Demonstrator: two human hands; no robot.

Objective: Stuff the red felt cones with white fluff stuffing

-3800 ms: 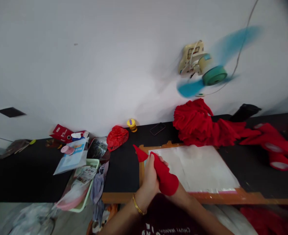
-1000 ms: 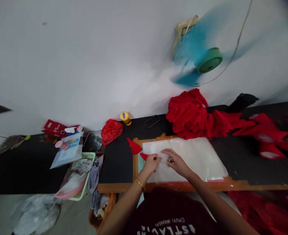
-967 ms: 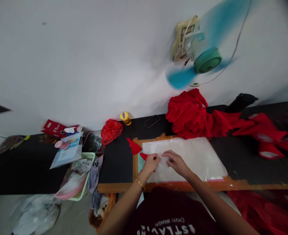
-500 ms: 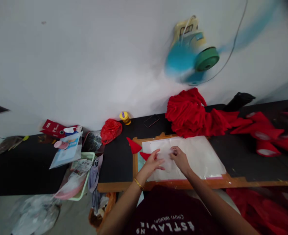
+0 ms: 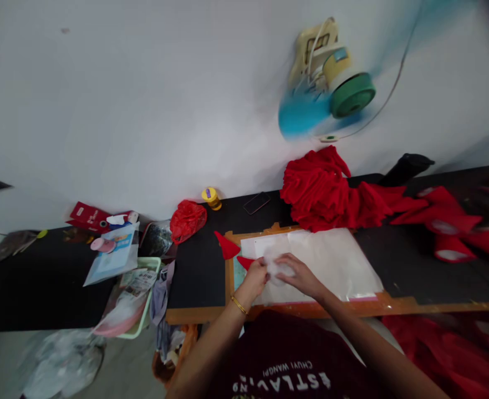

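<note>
A thin, whitish, see-through piece [image 5: 274,267] is between my hands above the white sheet [image 5: 327,260]; motion blur hides its exact kind. My left hand [image 5: 256,278] pinches its left edge, fingers closed. From the other side, the curled fingers of my right hand [image 5: 298,274] grip it too. Just beyond my left hand lie a red pointed cloth piece [image 5: 227,247] and a second red piece [image 5: 244,262], partly hidden by that hand.
A large red cloth pile [image 5: 315,191] sits at the back, with red cones [image 5: 454,246] to its right. A phone [image 5: 256,203], yellow-lidded jar [image 5: 212,198] and red plastic bag [image 5: 188,221] lie along the wall. A fan [image 5: 352,95] spins above.
My hands have come closer together around the whitish piece. My left fingers, spread before, are now closed on it, and my right hand has moved left.
</note>
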